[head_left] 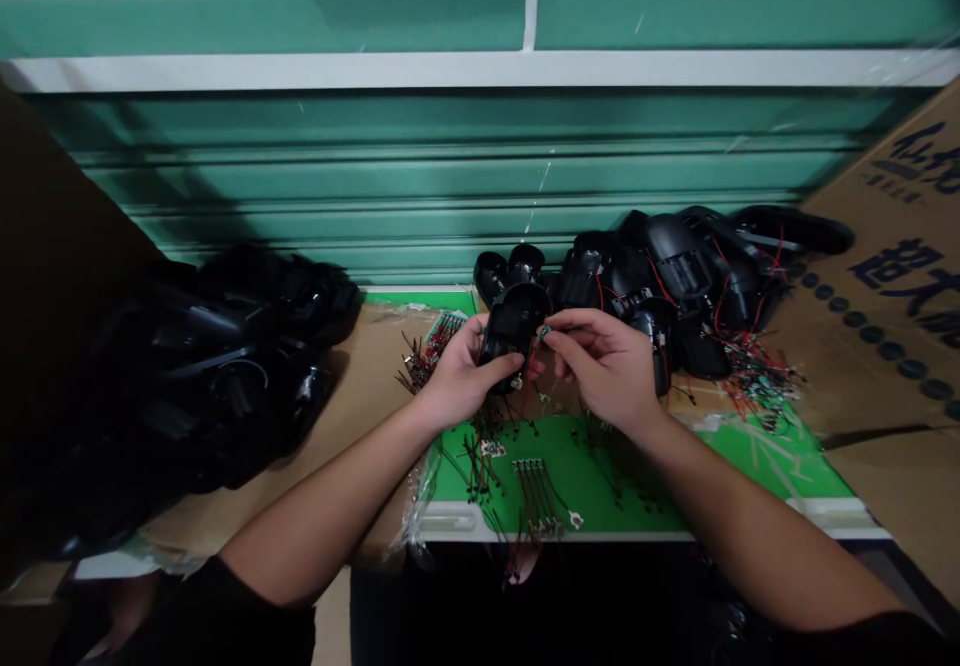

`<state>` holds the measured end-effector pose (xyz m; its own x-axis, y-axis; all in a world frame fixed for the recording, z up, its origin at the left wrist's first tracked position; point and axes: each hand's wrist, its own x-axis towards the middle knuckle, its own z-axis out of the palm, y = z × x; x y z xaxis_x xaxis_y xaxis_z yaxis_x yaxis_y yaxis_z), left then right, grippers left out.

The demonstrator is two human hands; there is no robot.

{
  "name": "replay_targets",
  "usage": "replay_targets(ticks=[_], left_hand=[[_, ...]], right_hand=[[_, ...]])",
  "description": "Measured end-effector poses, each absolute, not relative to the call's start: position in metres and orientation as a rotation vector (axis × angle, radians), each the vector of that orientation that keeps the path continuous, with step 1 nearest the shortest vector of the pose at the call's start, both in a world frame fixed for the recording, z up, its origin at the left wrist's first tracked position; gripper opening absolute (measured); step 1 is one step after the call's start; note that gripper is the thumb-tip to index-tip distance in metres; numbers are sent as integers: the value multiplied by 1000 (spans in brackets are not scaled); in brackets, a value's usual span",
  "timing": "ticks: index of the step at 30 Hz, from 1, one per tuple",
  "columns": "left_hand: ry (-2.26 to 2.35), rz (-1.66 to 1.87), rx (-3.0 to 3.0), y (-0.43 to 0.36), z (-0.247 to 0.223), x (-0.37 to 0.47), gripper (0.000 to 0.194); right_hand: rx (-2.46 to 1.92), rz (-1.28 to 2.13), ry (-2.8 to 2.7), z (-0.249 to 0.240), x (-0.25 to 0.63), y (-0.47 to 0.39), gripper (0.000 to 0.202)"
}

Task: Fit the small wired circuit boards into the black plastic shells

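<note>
My left hand (463, 374) grips a black plastic housing (513, 324), its hollow side facing me and my thumb across the lower end. Close to the housing's right edge, my right hand (600, 361) pinches a small green circuit board (542, 334) with red wire between thumb and forefinger. The wire runs down toward the housing; where it ends is hidden by my fingers. Below my hands, a row of small wired boards (531, 481) lies on the green table surface (630, 506). A bundle of red and black wires (431, 351) sits just left of my left hand.
Black plastic parts (247, 346) are heaped on cardboard at the left. More black housings (679, 261), some with red wires, stand at the back right beside a wire pile (757, 371). A printed carton (892, 276) bounds the right; a green slatted wall (420, 186) rises behind.
</note>
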<state>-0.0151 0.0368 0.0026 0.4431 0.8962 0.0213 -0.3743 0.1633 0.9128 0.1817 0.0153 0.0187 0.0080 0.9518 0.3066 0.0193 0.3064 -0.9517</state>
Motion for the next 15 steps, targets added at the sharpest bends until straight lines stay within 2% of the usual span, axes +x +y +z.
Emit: replay_targets(ticks=[4,15], left_hand=[[629,960,1107,32,11,-13,47],[667,952,1138,25,14,-8,47]], right_hand=[[-1010,731,-1436,15,181,16,12],[-968,514,-1568,11,179,16,11]])
